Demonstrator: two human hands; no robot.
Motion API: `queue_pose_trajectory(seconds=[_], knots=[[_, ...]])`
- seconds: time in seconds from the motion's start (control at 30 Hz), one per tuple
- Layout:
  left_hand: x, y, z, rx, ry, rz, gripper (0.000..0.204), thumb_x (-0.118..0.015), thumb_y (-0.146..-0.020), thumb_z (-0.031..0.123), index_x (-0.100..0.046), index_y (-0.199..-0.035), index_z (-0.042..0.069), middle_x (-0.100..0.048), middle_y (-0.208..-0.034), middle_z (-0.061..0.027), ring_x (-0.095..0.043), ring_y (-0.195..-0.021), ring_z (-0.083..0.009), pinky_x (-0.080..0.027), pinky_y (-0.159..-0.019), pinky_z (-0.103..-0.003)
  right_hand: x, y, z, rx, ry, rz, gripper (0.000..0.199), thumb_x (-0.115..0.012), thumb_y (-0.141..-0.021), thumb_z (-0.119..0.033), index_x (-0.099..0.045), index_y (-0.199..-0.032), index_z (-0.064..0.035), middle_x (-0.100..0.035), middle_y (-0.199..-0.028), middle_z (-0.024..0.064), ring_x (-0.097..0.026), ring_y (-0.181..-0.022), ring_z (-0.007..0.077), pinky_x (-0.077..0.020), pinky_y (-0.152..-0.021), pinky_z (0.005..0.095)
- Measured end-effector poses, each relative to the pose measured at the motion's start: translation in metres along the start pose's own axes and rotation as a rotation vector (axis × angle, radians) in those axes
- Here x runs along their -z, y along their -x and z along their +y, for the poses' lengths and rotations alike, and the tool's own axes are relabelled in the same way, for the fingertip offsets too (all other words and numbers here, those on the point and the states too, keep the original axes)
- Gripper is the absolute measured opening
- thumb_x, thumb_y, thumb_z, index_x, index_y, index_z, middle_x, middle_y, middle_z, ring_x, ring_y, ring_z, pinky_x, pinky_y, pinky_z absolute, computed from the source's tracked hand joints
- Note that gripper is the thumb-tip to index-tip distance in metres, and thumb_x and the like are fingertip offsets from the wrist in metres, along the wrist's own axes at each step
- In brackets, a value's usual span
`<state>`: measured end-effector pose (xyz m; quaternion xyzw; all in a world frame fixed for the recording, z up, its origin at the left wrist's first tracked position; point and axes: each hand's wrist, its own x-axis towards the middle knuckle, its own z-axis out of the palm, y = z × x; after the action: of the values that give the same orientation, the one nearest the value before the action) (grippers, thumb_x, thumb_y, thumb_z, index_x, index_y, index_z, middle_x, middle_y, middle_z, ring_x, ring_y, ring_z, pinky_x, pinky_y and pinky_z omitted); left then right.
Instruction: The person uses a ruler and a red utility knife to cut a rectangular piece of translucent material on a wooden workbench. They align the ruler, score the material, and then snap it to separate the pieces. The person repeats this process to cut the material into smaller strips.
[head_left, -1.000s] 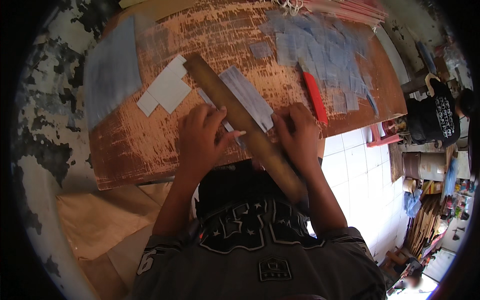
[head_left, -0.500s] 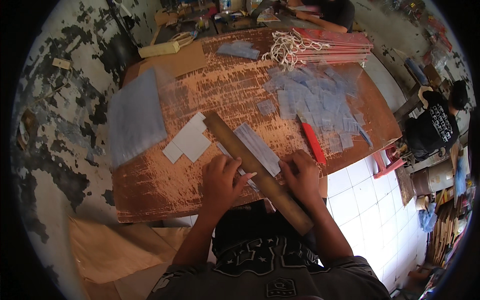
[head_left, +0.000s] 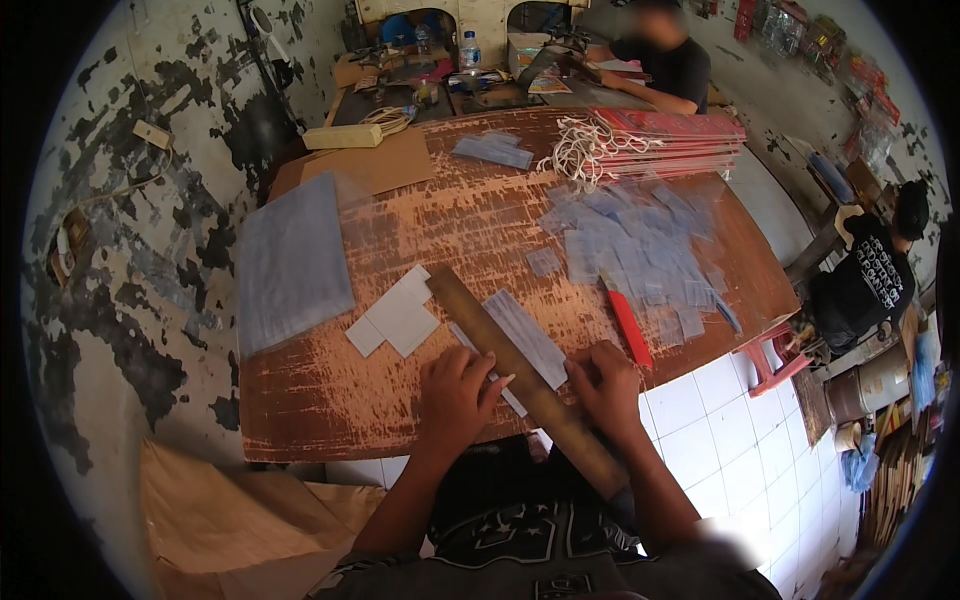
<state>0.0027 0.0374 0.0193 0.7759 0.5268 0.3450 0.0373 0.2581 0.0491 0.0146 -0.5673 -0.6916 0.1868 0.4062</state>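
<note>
A long flat brown straightedge [head_left: 520, 370] lies slantwise over the near part of the table, its near end reaching past the edge towards my body. My left hand [head_left: 458, 402] is closed at its left side, with fingertips and thumb on the bar. A narrow strip of clear plastic [head_left: 513, 398] shows beneath and beside it there. To the bar's right lies a stack of bluish clear plastic pieces [head_left: 525, 338]. My right hand [head_left: 606, 388], fingers curled, pinches the near right corner of that stack. White card pieces [head_left: 395, 315] lie left of the bar.
A red-handled cutter [head_left: 628, 328] lies right of my right hand, near heaped clear plastic pieces [head_left: 635, 245]. Red boards with white cords [head_left: 660, 135] are stacked behind. A large plastic sheet [head_left: 295, 265] covers the table's left. Two other people [head_left: 660, 65] are nearby.
The view has tilted up, so the far bench shows more and the table sits lower in the picture. Both hands stay in about the same place at the straightedge and plastic.
</note>
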Motion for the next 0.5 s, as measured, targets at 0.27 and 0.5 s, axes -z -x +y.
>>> queue_pose_trajectory(seconds=[0.27, 0.5], knots=[[-0.0011, 0.0013, -0.0026, -0.013, -0.027, -0.007, 0.036, -0.083, -0.095, 0.028, -0.077, -0.122, 0.004, -0.064, -0.11, -0.0094, -0.063, -0.112, -0.0301, -0.045, -0.097, -0.049, 0.0011, -0.0006, -0.0077, -0.007, -0.034, 0.011, 0.008, -0.08, -0.096, -0.01, -0.076, -0.096, -0.0038, -0.069, -0.09, 0.0109, -0.072, -0.072, 0.027, -0.0567, -0.064, 0.0405], [-0.0046, -0.0009, -0.0034, -0.011, 0.012, 0.037, 0.035, -0.085, -0.094, 0.027, -0.078, -0.118, 0.002, -0.064, -0.107, -0.0115, -0.065, -0.108, -0.0331, -0.047, -0.097, -0.049, 0.0014, -0.0032, -0.0045, 0.018, -0.088, 0.028, 0.007, -0.08, -0.095, -0.009, -0.075, -0.096, -0.0044, -0.067, -0.089, 0.0119, -0.072, -0.075, 0.0303, -0.0557, -0.065, 0.043]])
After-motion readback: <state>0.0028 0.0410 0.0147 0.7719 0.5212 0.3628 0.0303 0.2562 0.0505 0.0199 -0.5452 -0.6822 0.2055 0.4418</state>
